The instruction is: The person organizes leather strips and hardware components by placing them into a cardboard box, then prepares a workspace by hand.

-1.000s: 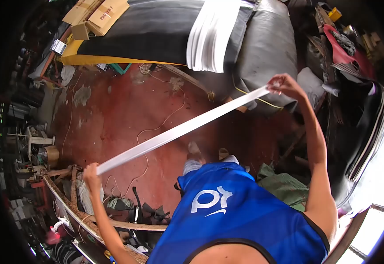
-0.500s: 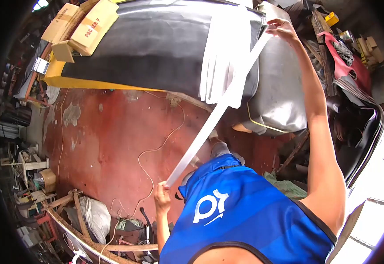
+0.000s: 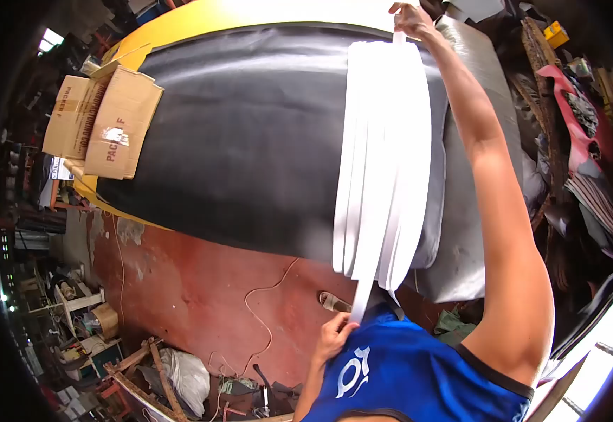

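A long white strip (image 3: 363, 299) runs between my two hands, lying lengthwise over a stack of similar white strips (image 3: 410, 162). My left hand (image 3: 333, 335) pinches its near end, close to my blue top and just past the near edge of the table. At the far side, my right hand (image 3: 413, 21) grips the other end with bent fingers, beyond the stack's far end. Under the stack spreads a black sheet (image 3: 250, 141) with a smooth, shiny surface.
Cardboard boxes (image 3: 120, 133) stand on the left of the yellow-edged table (image 3: 187, 22). A grey-black covered bulk (image 3: 465, 232) adjoins the right side. A thin cord (image 3: 247, 299) winds over the red floor (image 3: 180, 281). Wooden pieces (image 3: 159, 373) lie at lower left.
The strip has gone from slanting out over the floor to lying along the stack. My left hand has moved right, towards the table; my right hand still holds the far end.
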Demonstrator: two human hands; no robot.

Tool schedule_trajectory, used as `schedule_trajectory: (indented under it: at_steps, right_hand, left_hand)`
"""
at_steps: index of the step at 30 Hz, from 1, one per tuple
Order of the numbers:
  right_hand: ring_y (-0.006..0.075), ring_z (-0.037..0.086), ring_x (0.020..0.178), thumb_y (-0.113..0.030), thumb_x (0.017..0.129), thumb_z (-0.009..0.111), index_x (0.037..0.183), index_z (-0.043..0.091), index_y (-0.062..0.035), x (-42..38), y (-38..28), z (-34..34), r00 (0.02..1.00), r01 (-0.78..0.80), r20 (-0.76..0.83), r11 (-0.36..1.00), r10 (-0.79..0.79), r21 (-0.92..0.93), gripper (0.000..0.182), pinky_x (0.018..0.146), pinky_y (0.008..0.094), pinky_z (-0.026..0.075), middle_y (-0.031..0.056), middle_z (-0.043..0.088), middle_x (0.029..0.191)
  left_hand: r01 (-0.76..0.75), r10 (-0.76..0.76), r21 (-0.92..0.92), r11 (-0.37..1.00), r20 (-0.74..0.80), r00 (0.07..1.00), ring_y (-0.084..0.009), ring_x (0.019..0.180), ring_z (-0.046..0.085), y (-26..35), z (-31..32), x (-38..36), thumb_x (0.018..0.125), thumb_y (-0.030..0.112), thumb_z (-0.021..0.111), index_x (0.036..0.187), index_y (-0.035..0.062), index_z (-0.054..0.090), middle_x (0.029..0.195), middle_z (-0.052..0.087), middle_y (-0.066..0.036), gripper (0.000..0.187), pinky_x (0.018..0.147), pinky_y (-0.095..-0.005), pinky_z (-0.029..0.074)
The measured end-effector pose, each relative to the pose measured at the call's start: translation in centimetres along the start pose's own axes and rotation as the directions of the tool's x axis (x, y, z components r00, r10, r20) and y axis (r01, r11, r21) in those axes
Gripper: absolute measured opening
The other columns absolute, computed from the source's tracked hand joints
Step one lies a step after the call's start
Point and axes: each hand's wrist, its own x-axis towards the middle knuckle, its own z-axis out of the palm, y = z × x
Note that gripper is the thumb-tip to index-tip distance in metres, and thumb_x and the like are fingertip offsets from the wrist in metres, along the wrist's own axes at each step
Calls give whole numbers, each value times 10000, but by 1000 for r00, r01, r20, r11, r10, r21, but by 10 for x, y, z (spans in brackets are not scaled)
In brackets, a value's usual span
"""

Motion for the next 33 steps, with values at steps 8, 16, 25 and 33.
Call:
schedule_trajectory:
  at_steps: [8,16,25,33]
  right_hand:
    - [256,643,883,16,668,653,1175,562,-85,59,82,118,974,-112,182,987,132,-114,526,785,318,500,168,655,954]
    - [270,566,1077,-139,717,658,1215,540,-43,70,124,147,936,-32,348,998,49,-55,521,927,315,437,184,559,1202]
    - [296,563,1058,-243,827,602,1144,576,-26,21,78,88,969,13,247,998,-28,61,385,920,373,442,179,584,1157]
    - [266,559,1072,-286,826,622,1165,571,-50,-131,72,-16,991,46,114,985,-66,168,417,916,341,443,157,571,1188]
  left_hand:
    - [128,-122,-166,978,47,991,-74,753,563,29,21,51,882,133,590,974,5,598,808,632,-34,157,700,-223,451]
    - [193,-204,-166,967,-53,978,-75,751,569,9,32,56,874,157,607,980,-2,605,811,637,-35,191,692,-229,455]
    - [111,-142,-177,978,-169,975,-94,768,578,-9,40,68,863,167,619,983,-14,602,837,629,-55,217,684,-237,463]
    - [-14,-19,-114,993,-287,958,-93,735,573,-35,41,86,849,171,625,920,-52,595,774,619,-57,236,636,-226,457]
